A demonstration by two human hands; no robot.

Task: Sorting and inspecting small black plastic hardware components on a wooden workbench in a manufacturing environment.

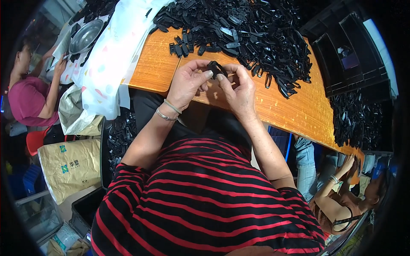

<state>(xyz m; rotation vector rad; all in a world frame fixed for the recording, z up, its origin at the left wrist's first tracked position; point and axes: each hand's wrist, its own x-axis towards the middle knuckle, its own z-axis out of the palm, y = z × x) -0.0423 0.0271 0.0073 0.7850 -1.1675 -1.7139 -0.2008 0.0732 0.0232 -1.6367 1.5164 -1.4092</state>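
Note:
My left hand and my right hand meet over the near edge of the wooden table. Between their thumbs and fingertips they pinch a small black plastic piece, curved and clip-like; its exact kind does not show. Both hands are closed on it, and the fingers partly cover it. Just beyond them spreads a big heap of similar black plastic pieces, some slim and some with slotted frames. A few pieces lie in a small group at the heap's left edge.
At right, a black bin stands above more black pieces. A patterned white sheet and metal bowl are at left, beside a person in a magenta top. Below sits a tan sack. Another person works at lower right.

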